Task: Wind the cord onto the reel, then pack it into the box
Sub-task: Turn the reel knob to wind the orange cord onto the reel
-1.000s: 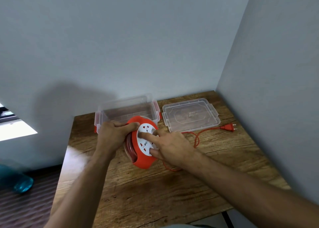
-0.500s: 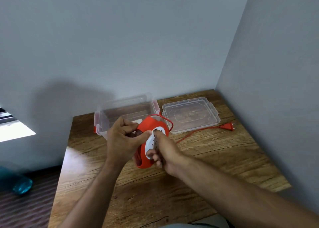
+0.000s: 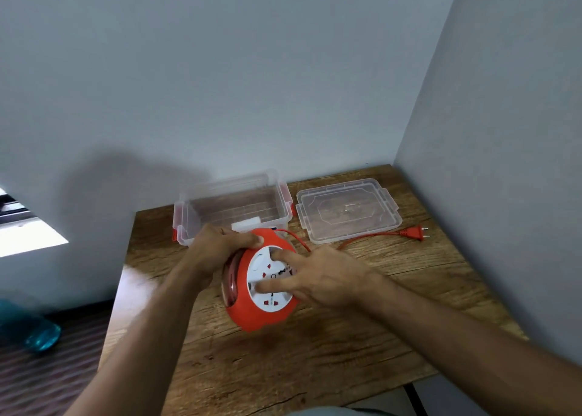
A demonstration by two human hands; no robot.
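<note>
An orange cord reel (image 3: 252,313) with a white socket face is held upright above the wooden table (image 3: 315,359). My left hand (image 3: 217,248) grips its top rim. My right hand (image 3: 318,277) lies on the white socket face, fingers spread and pressed into it. The orange cord (image 3: 368,236) runs from the reel's top right across the table to its plug (image 3: 414,233), which lies in front of the lid. Wound cord shows in the reel's left slot. The clear box (image 3: 233,207) stands open behind the reel.
The clear lid (image 3: 348,209) lies flat to the right of the box. Grey walls close the table at the back and right. A blue bottle (image 3: 34,330) lies on the floor at the left. A white label sits inside the box.
The reel's socket face has turned with my right hand, whose fingers have spread flat on it. The loose cord on the table has become shorter and straighter. My left hand stays on the rim.
</note>
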